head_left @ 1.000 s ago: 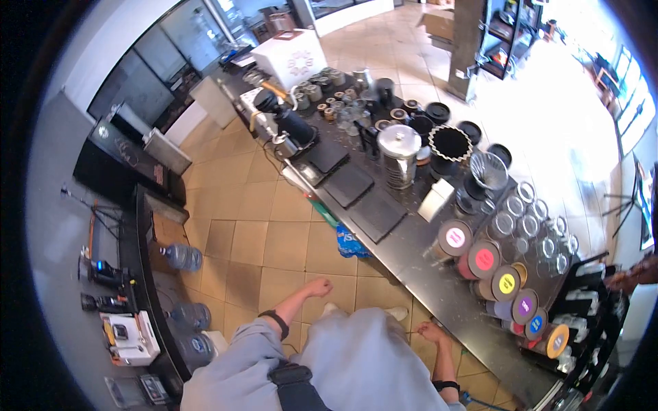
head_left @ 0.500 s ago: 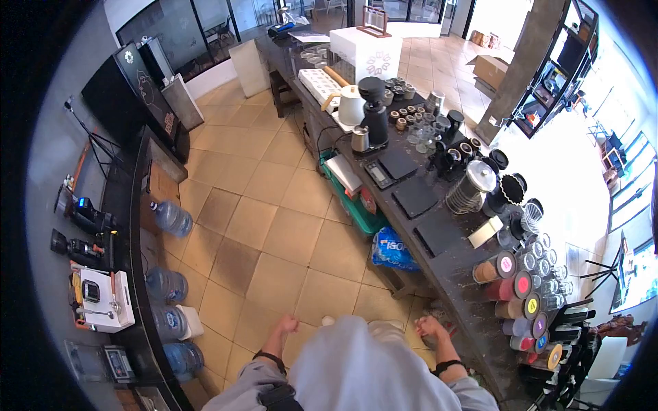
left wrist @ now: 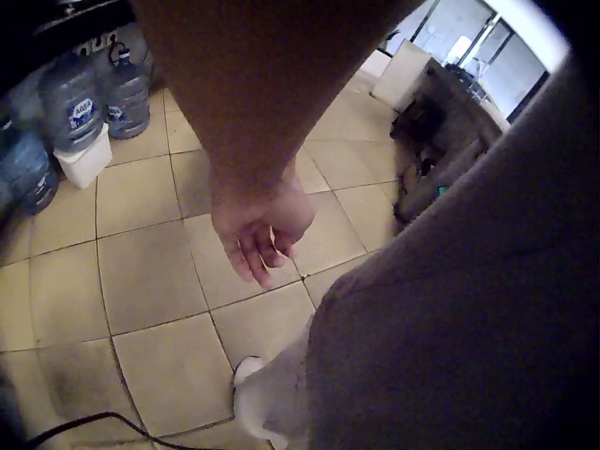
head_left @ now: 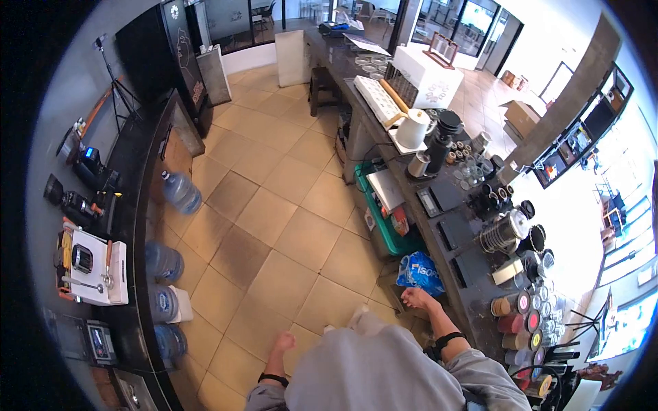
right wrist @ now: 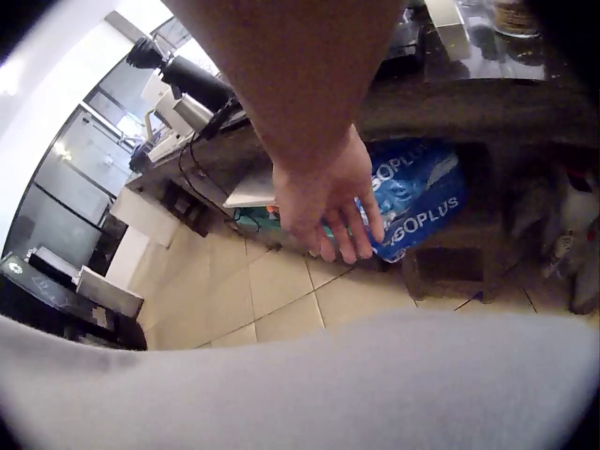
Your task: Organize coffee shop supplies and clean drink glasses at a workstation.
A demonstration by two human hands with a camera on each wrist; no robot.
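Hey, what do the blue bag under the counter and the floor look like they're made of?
The blue bag looks like thin glossy plastic film: it crinkles, catches highlights and carries white printed lettering. The floor looks like matte beige ceramic or stone tile, laid in squares with darker grout lines; which one, the look leaves open. The right hand hangs in front of the bag, holding nothing.

Tiled floor [head_left: 274,226]: water jugs [head_left: 179,193] stand along the base of the left-hand dark counter [head_left: 147,205]; a white box [head_left: 179,305] sits among them. A blue plastic pack [head_left: 419,272] lies low under the long counter [head_left: 473,301], next to a green crate [head_left: 384,226].

Long counter top: black trays [head_left: 458,231], steel canister [head_left: 500,234], white kettle [head_left: 413,129], grinder [head_left: 442,137], row of colour-lidded jars [head_left: 524,318].

Left counter top: white tray [head_left: 96,274] with tools.
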